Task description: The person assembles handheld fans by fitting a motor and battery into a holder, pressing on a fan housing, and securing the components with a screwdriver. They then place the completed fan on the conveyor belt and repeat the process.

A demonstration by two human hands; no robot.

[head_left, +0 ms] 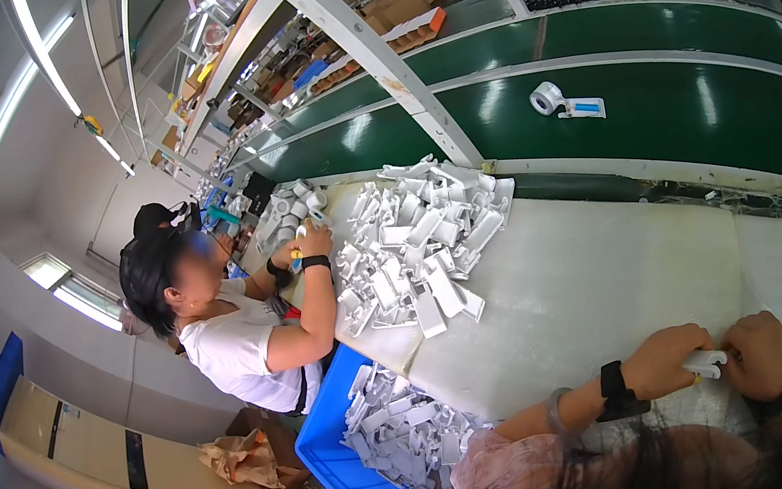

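My left hand (664, 360) and my right hand (759, 355) meet at the near edge of the white work table (599, 284). Between them they grip one small white plastic part (705, 361) with a bit of yellow at its end. Both wrists wear black bands. A heap of similar white plastic parts (416, 241) lies on the table to the far left, out of reach of my hands.
A blue bin (327, 456) of white parts stands below the table at lower left. A co-worker in a white shirt (235, 354) sits at the table's left end handling a part. Behind runs a green conveyor belt (655, 114) with a tape roll (546, 98).
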